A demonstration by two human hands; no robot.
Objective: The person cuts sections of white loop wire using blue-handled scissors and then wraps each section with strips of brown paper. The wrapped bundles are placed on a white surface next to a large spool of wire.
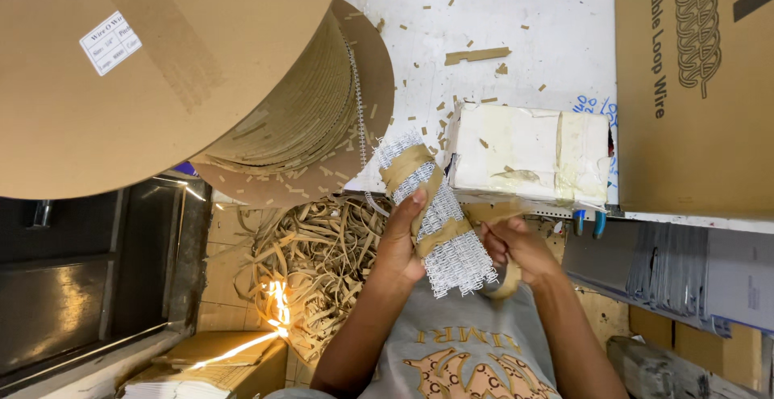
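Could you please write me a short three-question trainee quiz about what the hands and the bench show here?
1. True or false: the left hand grips the bundle of white looped binding wire wrapped in tan paper strip.
2. Where does the white taped rectangular block lie? A) on the floor B) on the white worktable C) on the spool
3. Fill in: the right hand pinches a loose end of tan paper ____.

Key: 1 true, with the thumb across the bundle. 2 B, beside the large brown cardboard spool. 3 strip; a heap of tan paper strips lies on the floor below.
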